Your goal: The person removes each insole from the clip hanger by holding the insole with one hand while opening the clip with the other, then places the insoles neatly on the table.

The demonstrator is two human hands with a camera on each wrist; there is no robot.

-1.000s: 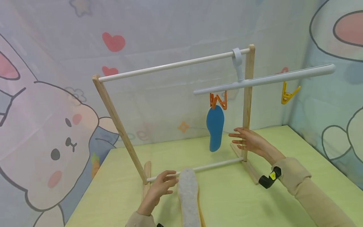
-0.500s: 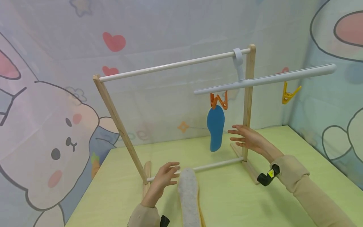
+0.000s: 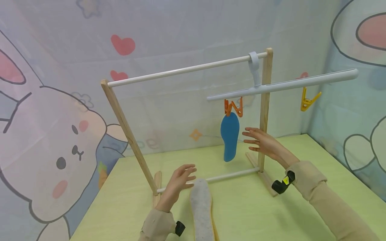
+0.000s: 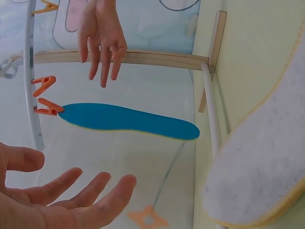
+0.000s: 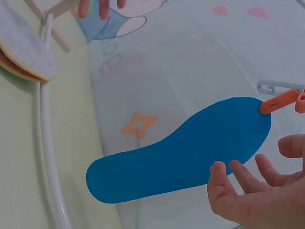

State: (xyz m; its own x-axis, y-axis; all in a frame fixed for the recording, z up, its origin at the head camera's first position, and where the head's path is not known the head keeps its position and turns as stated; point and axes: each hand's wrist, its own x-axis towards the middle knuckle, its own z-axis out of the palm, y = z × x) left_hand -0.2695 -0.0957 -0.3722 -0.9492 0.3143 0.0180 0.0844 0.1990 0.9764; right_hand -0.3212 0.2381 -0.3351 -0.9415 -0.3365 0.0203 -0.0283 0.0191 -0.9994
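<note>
A blue insole (image 3: pixel 230 137) hangs toe-up from one orange clip (image 3: pixel 228 108) on a white hanger (image 3: pixel 280 86). A second orange clip (image 3: pixel 238 107) hangs beside it, holding nothing. My right hand (image 3: pixel 265 144) is just right of the blue insole, fingers spread and loosely bent; in the right wrist view its fingertips (image 5: pixel 218 167) appear close to the insole's edge, and contact cannot be told. Lower down, my left hand (image 3: pixel 178 182) hovers left of a grey felt insole (image 3: pixel 201 209) with yellow edging, its fingers spread around air. Another layer shows beneath that grey insole.
The hanger hooks over the top bar (image 3: pixel 187 69) of a wooden-sided rack, near its right post (image 3: pixel 265 100). A yellow clip (image 3: pixel 307 100) hangs at the hanger's right end. A lower bar (image 3: pixel 232 175) crosses the rack near the green tabletop (image 3: pixel 241 204). A cartoon-print backdrop stands behind.
My left hand has risen and shifted right, above its earlier place beside the grey insole. My right hand has moved slightly upward. The hanging blue insole stays in place.
</note>
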